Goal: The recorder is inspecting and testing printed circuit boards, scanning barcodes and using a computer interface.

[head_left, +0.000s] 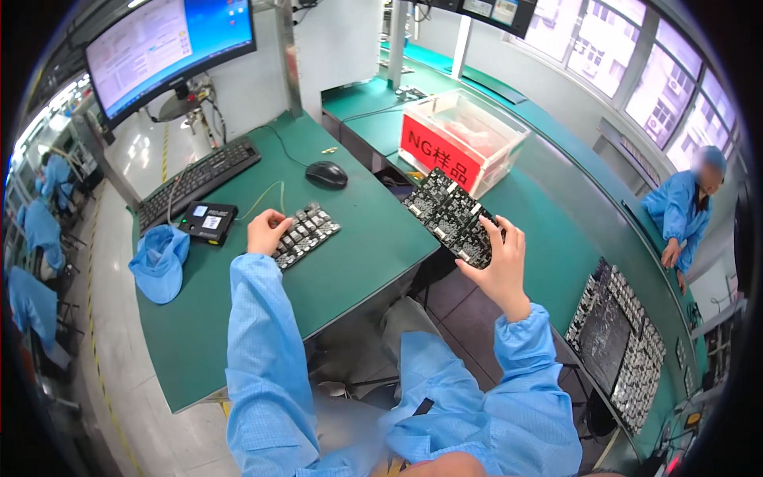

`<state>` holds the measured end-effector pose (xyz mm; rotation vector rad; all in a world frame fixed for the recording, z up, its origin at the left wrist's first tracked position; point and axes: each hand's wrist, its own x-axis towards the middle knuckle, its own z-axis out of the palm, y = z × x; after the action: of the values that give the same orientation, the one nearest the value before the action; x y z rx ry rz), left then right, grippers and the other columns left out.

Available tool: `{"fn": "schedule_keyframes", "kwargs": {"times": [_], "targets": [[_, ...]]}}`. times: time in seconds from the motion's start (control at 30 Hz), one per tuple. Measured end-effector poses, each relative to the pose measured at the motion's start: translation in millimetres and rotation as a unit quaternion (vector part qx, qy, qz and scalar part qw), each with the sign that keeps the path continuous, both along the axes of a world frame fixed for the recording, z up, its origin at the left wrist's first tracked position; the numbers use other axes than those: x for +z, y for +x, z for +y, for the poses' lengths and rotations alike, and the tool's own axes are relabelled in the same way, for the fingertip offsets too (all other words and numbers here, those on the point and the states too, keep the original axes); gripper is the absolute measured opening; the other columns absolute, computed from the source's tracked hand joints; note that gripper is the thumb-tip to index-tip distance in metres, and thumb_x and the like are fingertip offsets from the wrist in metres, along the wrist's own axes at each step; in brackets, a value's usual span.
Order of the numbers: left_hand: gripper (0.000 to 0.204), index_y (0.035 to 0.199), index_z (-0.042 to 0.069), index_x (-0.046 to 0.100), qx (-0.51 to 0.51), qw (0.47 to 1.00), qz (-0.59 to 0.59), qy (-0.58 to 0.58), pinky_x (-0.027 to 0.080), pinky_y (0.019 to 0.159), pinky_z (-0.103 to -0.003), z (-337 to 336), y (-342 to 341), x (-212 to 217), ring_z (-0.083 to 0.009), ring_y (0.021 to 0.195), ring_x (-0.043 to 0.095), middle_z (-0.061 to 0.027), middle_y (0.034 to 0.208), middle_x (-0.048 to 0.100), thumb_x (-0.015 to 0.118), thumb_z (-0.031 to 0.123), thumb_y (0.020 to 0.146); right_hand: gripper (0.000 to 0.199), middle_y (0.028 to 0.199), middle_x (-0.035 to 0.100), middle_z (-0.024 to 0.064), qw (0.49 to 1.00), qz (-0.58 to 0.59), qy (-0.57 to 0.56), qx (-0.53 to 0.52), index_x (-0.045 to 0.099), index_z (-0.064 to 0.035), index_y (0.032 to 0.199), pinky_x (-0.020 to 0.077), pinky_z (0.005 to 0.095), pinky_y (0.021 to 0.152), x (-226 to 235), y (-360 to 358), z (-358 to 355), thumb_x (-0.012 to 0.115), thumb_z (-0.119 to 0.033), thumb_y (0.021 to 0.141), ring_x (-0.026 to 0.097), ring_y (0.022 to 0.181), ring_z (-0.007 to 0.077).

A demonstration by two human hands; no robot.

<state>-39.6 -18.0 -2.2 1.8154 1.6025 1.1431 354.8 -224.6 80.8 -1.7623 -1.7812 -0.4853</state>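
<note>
My right hand (502, 262) grips a black circuit board panel (445, 208) by its near right edge, thumb below and fingers on top. The panel is tilted and held up over the gap between two green worktops. On the left worktop, my left hand (268, 232) is closed at the left edge of a second circuit board panel (311, 230), which lies flat and carries rows of silvery parts. A thin pale cable (278, 188) loops from a small black box (208, 222) to the fingertips of my left hand. What those fingers pinch is hidden.
A black mouse (327, 175), a keyboard (203, 181) and a blue cap (159, 262) lie on the left worktop, below a monitor (171, 48). A clear bin (497, 171) with a red label stands beyond the raised panel. More boards (644, 350) lie at right, near another person (675, 203).
</note>
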Motion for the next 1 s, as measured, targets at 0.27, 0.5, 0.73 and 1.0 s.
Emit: {"fn": "schedule_keyframes", "kwargs": {"times": [0.27,0.5,0.73,1.0], "targets": [[0.024,0.082,0.001,0.065,0.007,0.999,0.039,0.037,0.046,0.059,-0.028,12.8,-6.8,-9.4,-0.0118,0.062,0.055,-0.0058,0.070,0.064,0.075,0.022,0.075,0.078,0.123,0.046,0.0179,0.937,0.134,0.141,-0.291,0.043,-0.0085,0.132,0.0329,0.0483,0.097,-76.3,96.4,-37.3,0.076,-0.042,0.069,0.039,0.117,0.0365],[0.022,0.081,0.001,0.064,-0.017,0.998,0.038,0.040,0.046,0.060,-0.027,23.9,-16.4,-20.0,-0.0107,0.063,0.056,-0.0051,0.070,0.064,0.072,0.021,0.079,0.093,0.120,0.047,0.0200,0.828,0.172,-0.094,-0.525,0.036,-0.0141,0.136,0.0332,0.0514,0.094,-85.9,149.5,-22.5,0.077,-0.053,0.062,0.041,0.113,0.0372],[0.018,0.082,0.001,0.062,-0.072,0.996,0.026,0.053,0.044,0.060,-0.024,43.5,-26.4,-43.4,-0.0077,0.064,0.053,-0.0014,0.070,0.061,0.069,0.017,0.083,0.091,0.131,0.039,0.0304,0.835,0.185,-0.102,-0.508,0.032,-0.0106,0.139,0.0270,0.0607,0.096,-99.1,144.6,-10.7,0.063,-0.063,0.071,0.037,0.118,0.0466],[0.021,0.087,0.000,0.060,-0.124,0.992,-0.007,0.017,0.042,0.065,-0.023,87.7,-63.0,-76.0,-0.0086,0.071,0.051,-0.0008,0.076,0.058,0.066,0.021,0.088,0.057,0.110,0.054,0.0166,0.786,-0.169,0.121,-0.582,0.053,-0.0129,0.118,0.0372,0.0537,0.084,41.8,206.6,-244.9,0.070,-0.039,0.071,0.047,0.106,0.0383]]}}
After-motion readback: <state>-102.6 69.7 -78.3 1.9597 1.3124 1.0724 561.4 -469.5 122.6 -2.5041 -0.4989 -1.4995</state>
